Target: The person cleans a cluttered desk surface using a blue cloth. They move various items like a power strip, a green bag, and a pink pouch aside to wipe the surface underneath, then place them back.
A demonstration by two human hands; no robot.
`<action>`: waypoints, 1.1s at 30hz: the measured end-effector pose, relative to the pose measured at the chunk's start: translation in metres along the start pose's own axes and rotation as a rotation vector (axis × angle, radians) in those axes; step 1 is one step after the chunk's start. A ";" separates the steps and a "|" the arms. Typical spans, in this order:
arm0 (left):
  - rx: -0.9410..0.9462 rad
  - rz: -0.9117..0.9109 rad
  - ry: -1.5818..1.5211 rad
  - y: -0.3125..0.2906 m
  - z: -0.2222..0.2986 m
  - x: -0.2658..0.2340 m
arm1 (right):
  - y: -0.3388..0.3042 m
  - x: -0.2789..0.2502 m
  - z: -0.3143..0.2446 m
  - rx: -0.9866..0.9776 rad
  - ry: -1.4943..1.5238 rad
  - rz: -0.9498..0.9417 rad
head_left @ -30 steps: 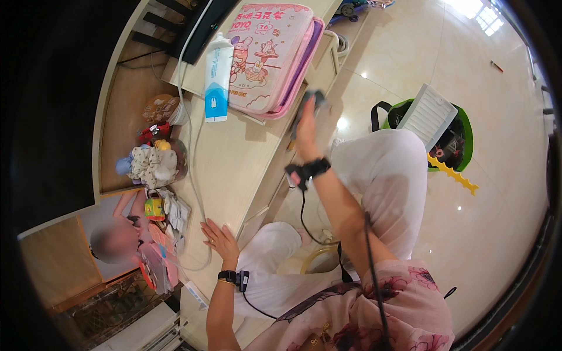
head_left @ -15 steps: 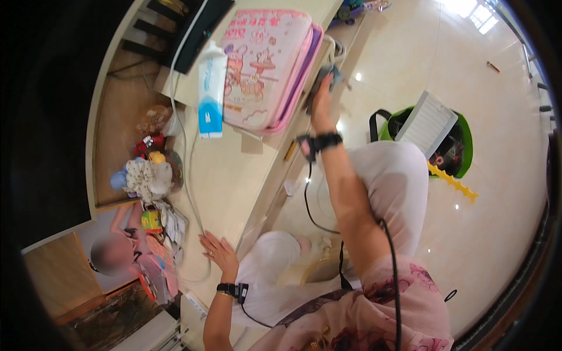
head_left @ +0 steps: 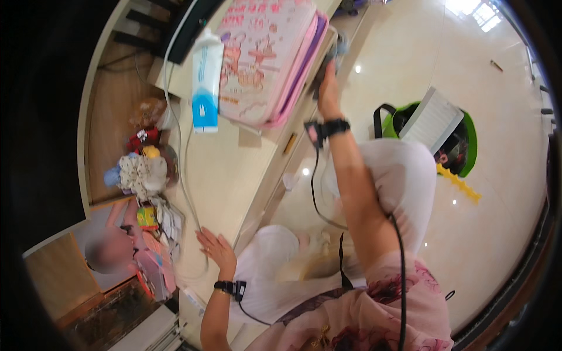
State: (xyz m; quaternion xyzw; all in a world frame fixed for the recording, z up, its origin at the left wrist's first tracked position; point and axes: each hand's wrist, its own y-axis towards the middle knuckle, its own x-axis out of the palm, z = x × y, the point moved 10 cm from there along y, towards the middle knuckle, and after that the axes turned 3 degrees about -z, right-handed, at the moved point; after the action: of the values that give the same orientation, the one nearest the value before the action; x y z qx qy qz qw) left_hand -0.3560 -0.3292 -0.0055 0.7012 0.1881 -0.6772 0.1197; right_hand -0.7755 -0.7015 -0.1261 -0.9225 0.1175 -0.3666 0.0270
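Counted one left hand and one right hand, two in all, with two black wristbands. Tallied one blurred grey object, one white-and-blue tube, one pink case, one green bag, one white ridged tray, one yellow wavy strip and one small stick. Made out two white trouser legs and one pale tabletop; could not number the heaped oddments.

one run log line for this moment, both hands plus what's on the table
left hand: palm down on table | right hand: holding blurred grey thing | table: pink case, white-and-blue tube
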 end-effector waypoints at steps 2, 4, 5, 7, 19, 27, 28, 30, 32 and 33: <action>0.030 -0.023 0.001 0.000 0.005 -0.001 | 0.013 -0.031 -0.004 0.018 -0.083 0.141; 0.029 -0.030 0.004 0.006 0.008 0.003 | -0.001 -0.069 0.034 0.224 -0.131 0.290; 0.024 -0.032 -0.004 0.006 0.008 0.002 | -0.021 -0.074 0.053 0.308 -0.128 0.308; 0.006 -0.033 -0.014 0.002 0.005 0.001 | -0.059 -0.067 0.083 0.438 -0.104 0.305; 0.037 0.021 0.012 0.004 0.005 0.001 | -0.115 0.009 0.077 0.426 -0.091 0.126; 0.025 -0.005 0.029 -0.002 0.002 0.002 | -0.120 -0.021 0.073 0.687 -0.085 0.268; 0.030 -0.004 0.027 0.005 0.005 0.001 | -0.116 -0.016 0.071 0.612 -0.052 0.265; 0.042 0.012 0.039 0.005 0.007 -0.001 | -0.108 0.006 0.055 0.449 0.006 0.199; 0.040 0.003 0.049 0.001 0.003 0.003 | -0.101 0.040 0.011 0.274 0.050 0.093; 0.053 0.000 0.048 0.001 0.005 0.003 | -0.087 0.034 0.001 0.196 0.146 0.114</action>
State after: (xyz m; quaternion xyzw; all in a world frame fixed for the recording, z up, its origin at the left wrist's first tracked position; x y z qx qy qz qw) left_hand -0.3601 -0.3324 -0.0089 0.7200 0.1729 -0.6651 0.0967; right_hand -0.7339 -0.6250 -0.0921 -0.8782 0.1350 -0.4404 0.1291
